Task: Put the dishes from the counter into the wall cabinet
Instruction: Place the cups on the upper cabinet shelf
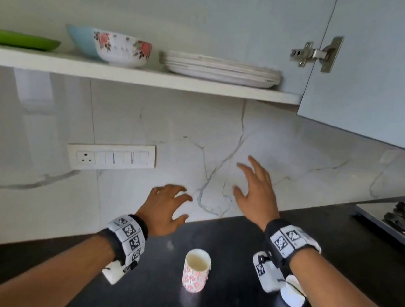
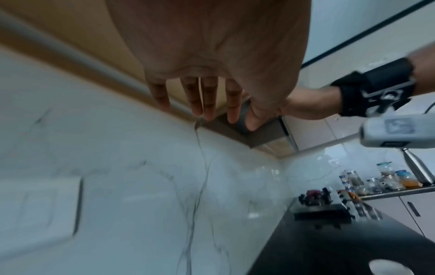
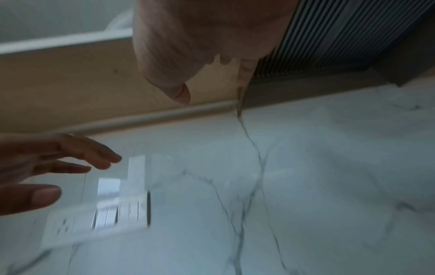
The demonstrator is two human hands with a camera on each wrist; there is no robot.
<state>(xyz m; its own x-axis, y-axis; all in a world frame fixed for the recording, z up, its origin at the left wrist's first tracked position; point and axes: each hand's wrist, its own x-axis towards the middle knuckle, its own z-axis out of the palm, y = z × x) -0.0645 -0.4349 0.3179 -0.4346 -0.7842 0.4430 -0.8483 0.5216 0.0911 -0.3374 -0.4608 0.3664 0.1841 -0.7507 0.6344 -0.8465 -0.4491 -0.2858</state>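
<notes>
Cabinet shelf (image 1: 139,76), left to right: green plate (image 1: 20,39); floral bowl (image 1: 118,48) with a pale blue bowl (image 1: 79,36) just behind it; stack of white plates (image 1: 221,69). Cabinet door (image 1: 382,73) stood open at the right.

Wall below: switch panel (image 1: 111,156) on the marble backsplash (image 1: 223,140).

Black counter (image 1: 236,245), left to right: pink-flowered cup (image 1: 196,273), upright; white cup (image 1: 292,293), partly hidden beneath the right wrist; stove (image 1: 403,219) at far right.

Left hand (image 1: 164,209): raised above the counter, fingers spread, holding nothing. Right hand (image 1: 255,189): slightly higher, fingers apart, likewise holding nothing.
</notes>
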